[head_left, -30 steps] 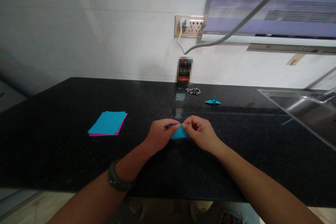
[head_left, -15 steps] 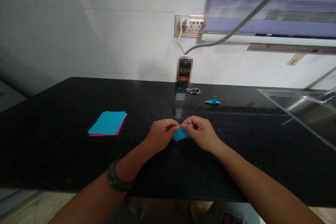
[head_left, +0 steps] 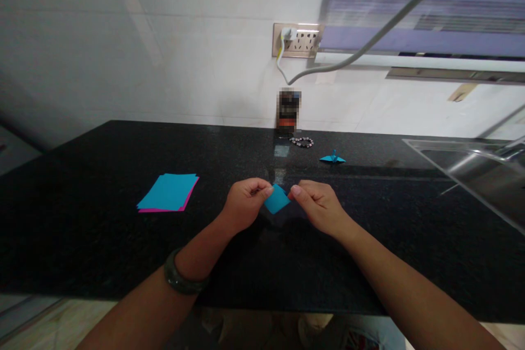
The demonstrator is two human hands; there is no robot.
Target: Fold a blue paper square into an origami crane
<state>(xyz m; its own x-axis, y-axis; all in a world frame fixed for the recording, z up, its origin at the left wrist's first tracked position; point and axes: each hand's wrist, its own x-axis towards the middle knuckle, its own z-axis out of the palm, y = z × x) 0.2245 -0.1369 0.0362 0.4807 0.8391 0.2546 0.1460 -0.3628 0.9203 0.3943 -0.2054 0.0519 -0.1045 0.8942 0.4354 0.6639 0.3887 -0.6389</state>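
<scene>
A small folded square of blue paper [head_left: 276, 200] is held up above the dark countertop, tilted with one corner pointing down. My left hand [head_left: 247, 203] pinches its left corner between thumb and fingers. At the right corner, my right hand [head_left: 318, 205] grips the paper with thumb and curled index finger. A folded blue paper crane [head_left: 333, 158] stands beyond my right hand. Off to the left lies a stack of blue and pink paper sheets [head_left: 169, 191], blue on top.
The black stone countertop [head_left: 102, 246] runs up to a tiled wall. A beaded loop [head_left: 302, 142] lies near a blurred-out upright object [head_left: 288, 110]. At the right is a metal sink [head_left: 484, 169]. A grey cable [head_left: 369, 44] hangs from the wall socket [head_left: 303, 41].
My hands have moved apart, the left one shifting leftward. More of the blue paper's face shows between them, and it sits slightly higher.
</scene>
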